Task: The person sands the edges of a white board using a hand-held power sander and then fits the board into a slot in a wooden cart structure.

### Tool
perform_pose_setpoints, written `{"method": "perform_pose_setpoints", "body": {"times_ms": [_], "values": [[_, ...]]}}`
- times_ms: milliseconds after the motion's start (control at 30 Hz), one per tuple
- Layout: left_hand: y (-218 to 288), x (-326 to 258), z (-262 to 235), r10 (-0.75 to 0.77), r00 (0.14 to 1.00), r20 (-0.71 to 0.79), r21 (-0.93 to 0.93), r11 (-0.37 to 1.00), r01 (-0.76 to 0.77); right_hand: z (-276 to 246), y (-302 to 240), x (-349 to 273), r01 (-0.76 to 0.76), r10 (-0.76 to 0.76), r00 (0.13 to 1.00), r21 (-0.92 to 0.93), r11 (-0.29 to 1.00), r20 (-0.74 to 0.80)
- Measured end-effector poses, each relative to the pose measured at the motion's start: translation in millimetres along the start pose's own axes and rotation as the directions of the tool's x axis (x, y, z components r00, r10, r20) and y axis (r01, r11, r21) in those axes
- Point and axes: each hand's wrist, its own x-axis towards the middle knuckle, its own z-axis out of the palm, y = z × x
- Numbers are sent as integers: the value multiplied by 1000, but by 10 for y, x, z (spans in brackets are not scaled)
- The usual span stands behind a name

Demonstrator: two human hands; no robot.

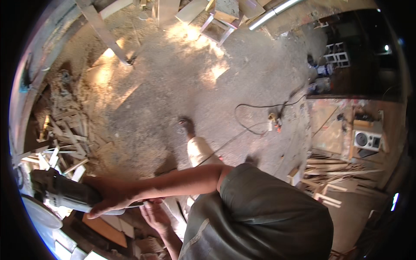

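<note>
Grinder (pixel 71 196), long axis crosswise, disc (pixel 40 212) leftward

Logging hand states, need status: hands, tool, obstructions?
Right hand gripping grey power tool. Left hand by tool's rear end, grip unclear. Round disc at tool's front. Scrap wood heaped beyond; clearance can't be judged.

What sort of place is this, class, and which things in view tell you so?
Most likely a woodworking shop: wood scraps lie heaped at the left, what looks like sawdust covers the ground nearby, and a power tool is in hand.
</note>
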Motion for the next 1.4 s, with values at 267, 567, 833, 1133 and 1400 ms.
{"method": "perform_pose_setpoints", "body": {"times_ms": [267,567,833,1133,1400], "values": [[3108,-869,-1419,607,777,-164,510,727,-460,3204,-1103,858,320,-501,865,800,508,-28],[4509,-1746,-2001,610,792,22,470,693,-546,4173,-1824,1356,-70,-526,685,764,642,505],[2407,-2695,-4227,-43,834,-550,197,964,180,4466,25,985,-37,-43,962,284,958,270],[1684,-4271,-4514,-103,10,-995,-99,980,172,5313,1439,1611,-521,413,774,113,846,479],[1341,-4392,-5474,-140,-564,-814,-287,940,182,6997,1455,1461,-558,393,603,15,830,694]]}}
